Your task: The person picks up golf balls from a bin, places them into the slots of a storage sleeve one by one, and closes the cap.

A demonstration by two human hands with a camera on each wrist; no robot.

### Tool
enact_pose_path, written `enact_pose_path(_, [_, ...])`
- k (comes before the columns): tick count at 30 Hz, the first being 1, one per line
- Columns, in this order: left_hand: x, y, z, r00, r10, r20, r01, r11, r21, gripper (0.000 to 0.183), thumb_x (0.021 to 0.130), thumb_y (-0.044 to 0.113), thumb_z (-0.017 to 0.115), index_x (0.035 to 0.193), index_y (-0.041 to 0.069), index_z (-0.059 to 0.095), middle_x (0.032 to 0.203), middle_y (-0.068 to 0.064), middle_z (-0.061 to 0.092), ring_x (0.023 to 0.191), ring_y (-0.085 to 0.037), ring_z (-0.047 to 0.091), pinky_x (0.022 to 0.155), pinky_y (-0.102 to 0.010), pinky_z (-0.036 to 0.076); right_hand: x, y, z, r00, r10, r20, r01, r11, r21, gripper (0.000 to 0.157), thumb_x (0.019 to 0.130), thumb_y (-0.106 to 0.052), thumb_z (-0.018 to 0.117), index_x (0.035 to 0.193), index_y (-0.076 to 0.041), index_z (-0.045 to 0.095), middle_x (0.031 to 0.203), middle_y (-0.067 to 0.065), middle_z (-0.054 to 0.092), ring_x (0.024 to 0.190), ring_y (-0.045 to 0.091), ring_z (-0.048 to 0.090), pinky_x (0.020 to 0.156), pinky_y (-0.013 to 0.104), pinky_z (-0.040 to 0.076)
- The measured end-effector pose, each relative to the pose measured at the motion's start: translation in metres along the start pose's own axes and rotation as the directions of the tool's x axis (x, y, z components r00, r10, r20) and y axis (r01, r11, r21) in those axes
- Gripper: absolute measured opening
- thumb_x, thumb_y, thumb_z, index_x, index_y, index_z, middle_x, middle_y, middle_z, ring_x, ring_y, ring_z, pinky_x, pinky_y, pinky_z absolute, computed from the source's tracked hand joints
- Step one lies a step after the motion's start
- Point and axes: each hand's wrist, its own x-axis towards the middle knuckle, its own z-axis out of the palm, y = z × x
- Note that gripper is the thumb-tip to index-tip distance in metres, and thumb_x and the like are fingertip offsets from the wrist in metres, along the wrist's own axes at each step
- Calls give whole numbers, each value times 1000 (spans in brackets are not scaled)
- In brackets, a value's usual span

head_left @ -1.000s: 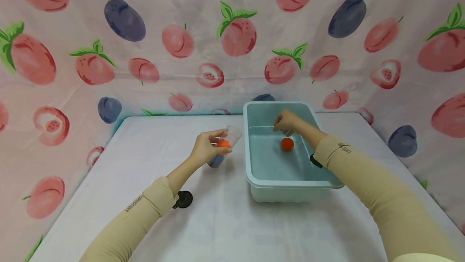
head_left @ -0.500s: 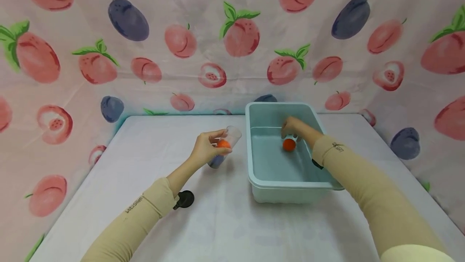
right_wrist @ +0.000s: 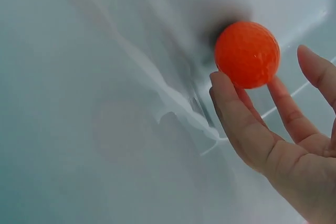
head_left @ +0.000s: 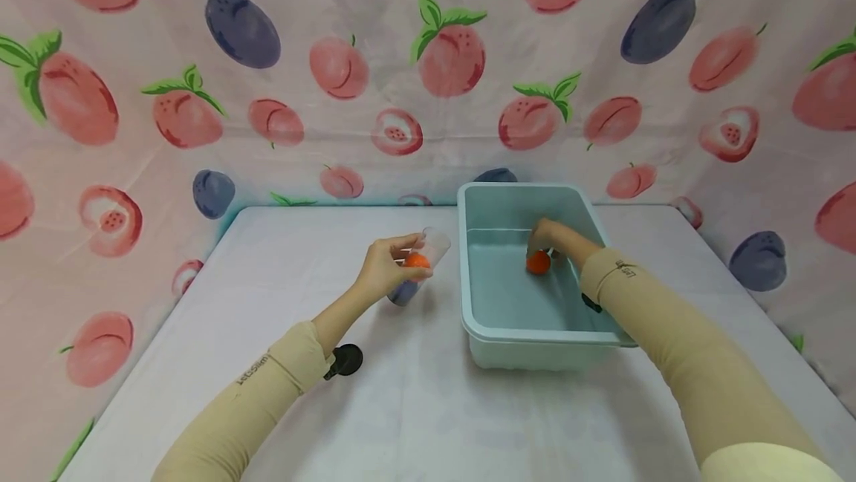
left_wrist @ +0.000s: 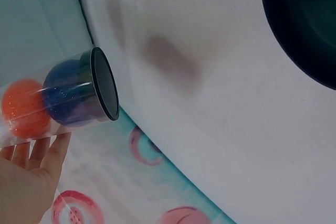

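Note:
My left hand [head_left: 383,270] grips a clear plastic tube [head_left: 436,243], held tilted above the white table. Inside it sit an orange ball [left_wrist: 25,108] and a blue ball [left_wrist: 68,93], the blue one against the black-rimmed end [left_wrist: 106,84]. Down in the pale blue bin [head_left: 468,327], my right hand [head_left: 550,237] reaches around another orange ball [right_wrist: 247,54] with a dimpled surface. In the right wrist view its fingertips [right_wrist: 220,81] meet the ball's near side, while one finger stands apart from it. The ball's far side is hidden.
The bin stands on the right half of the white-covered table [head_left: 401,422]. Its high walls surround my right hand. A black round piece [head_left: 348,359] shows at my left cuff. Behind the table hangs a fruit-print cloth [head_left: 301,133].
My right hand has lowered and come right, from above the orange ball in the bin to around it. My left hand keeps the tube in about the same place. The head view has shifted slightly.

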Motion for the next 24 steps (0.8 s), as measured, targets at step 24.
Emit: enact_pose_path(24, [3, 1, 6, 1000, 0, 1, 0, 1000, 9, 60, 73, 10, 80, 130, 9, 58, 123, -11, 64, 110, -31, 60, 94, -38, 52, -5, -7, 1, 996, -84, 15, 85, 995, -50, 21, 81, 3, 64, 99, 7, 52, 109, 25, 50, 95, 34, 56, 78, 40, 58])
